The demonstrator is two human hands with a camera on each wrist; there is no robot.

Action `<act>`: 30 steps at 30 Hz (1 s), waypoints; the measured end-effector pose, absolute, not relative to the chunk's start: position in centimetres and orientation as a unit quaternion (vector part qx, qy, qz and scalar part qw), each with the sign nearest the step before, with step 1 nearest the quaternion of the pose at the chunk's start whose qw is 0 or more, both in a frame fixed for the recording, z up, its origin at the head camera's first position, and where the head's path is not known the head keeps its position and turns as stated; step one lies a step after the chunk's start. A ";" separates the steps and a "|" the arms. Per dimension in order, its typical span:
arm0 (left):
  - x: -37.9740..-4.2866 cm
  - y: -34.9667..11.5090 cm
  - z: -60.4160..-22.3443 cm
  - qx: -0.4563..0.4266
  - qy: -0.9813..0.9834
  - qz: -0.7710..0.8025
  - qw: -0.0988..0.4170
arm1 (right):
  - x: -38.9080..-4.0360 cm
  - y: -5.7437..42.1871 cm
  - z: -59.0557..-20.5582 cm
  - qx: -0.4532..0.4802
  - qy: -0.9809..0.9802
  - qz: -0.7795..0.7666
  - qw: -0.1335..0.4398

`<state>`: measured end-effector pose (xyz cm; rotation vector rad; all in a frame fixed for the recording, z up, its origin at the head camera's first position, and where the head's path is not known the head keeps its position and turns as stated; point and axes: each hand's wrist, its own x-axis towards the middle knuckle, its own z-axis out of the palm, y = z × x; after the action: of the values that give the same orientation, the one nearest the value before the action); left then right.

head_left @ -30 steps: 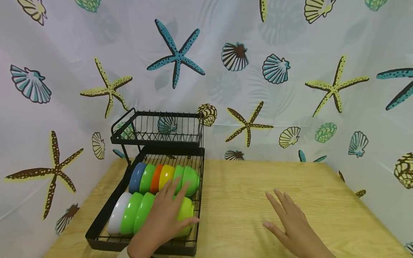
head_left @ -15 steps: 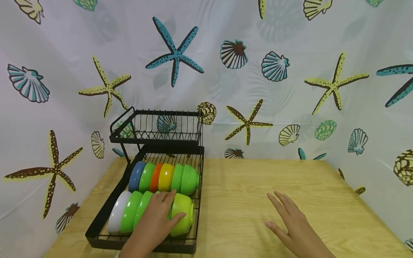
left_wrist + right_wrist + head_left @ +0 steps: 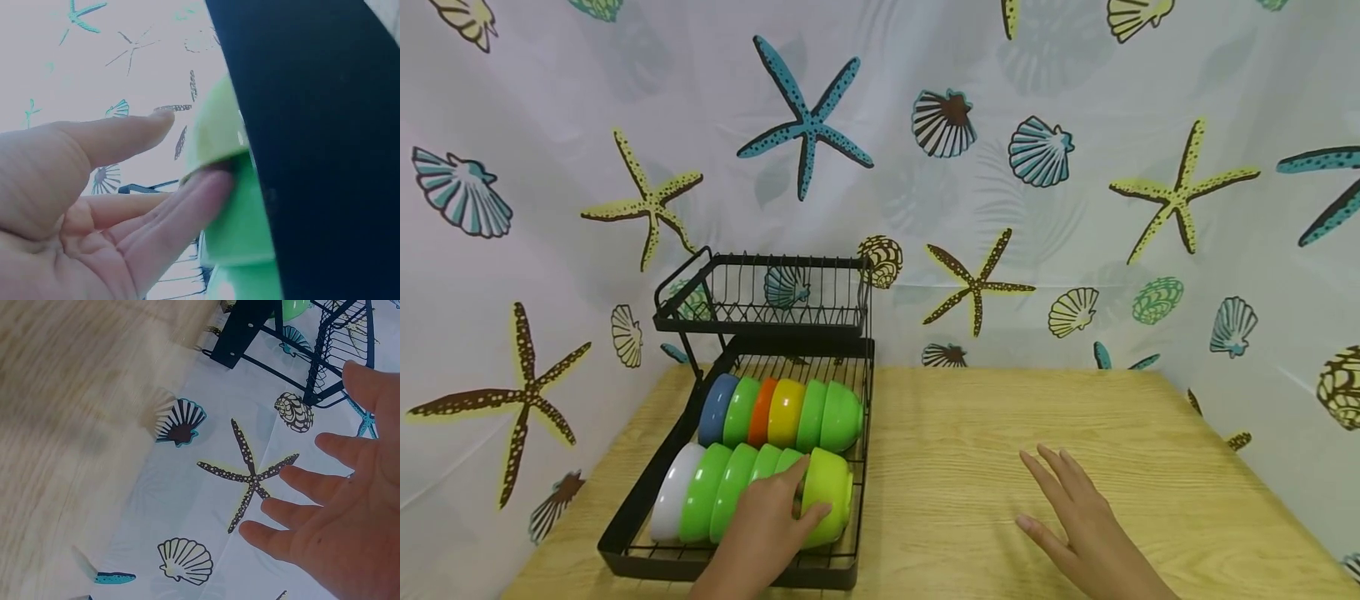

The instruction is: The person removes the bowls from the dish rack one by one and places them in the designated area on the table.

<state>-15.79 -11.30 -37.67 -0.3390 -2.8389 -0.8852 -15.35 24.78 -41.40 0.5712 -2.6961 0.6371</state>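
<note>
My left hand (image 3: 767, 521) reaches over the front row of bowls in the black dish rack (image 3: 613, 533). Its fingertips slip in at the rim of the yellow-green bowl (image 3: 829, 492), between it and the green bowl beside it. In the left wrist view the thumb (image 3: 147, 130) is stretched out, a small gap from the yellow-green bowl (image 3: 215, 128), and the fingers are nearly straight. The bowl's lower part is hidden there by a dark strip. To the right, my right hand (image 3: 1086, 525) hovers over the wooden table with fingers spread, holding nothing.
Along the front row stand several green bowls (image 3: 696, 500) and a white bowl (image 3: 673, 496). Behind them is a second row with blue, green, orange and yellow bowls (image 3: 786, 417). An upper wire shelf (image 3: 760, 329) overhangs the back. A patterned curtain (image 3: 962, 200) surrounds the table (image 3: 970, 467).
My left hand has lowered from above the front bowls to the yellow-green bowl's rim, its fingers drawing closer together. That bowl now stands slightly farther right of its neighbour. The right hand is nearly still.
</note>
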 end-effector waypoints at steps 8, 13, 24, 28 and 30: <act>-16.2 -12.0 -38.6 -0.089 -0.907 -0.411 -0.009 | -15.4 25.0 -41.8 0.201 -0.942 0.218 0.155; -16.4 -12.4 -39.3 -0.079 -0.882 -0.464 -0.025 | -15.4 25.1 -41.9 0.201 -0.943 0.218 0.148; -16.2 -12.5 -39.8 -0.053 -0.853 -0.520 -0.004 | -15.5 24.9 -42.0 0.208 -0.941 0.218 0.155; -16.2 -12.4 -39.7 -0.034 -0.835 -0.549 0.010 | -15.4 24.9 -42.1 0.207 -0.939 0.233 0.145; -16.2 -12.2 -39.5 -0.027 -0.831 -0.555 0.020 | -15.4 24.8 -42.1 0.204 -0.939 0.239 0.139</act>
<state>-16.17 -12.25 -39.54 -0.0832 -2.5773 -1.7224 -15.38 24.83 -42.09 0.5899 -2.7151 0.6915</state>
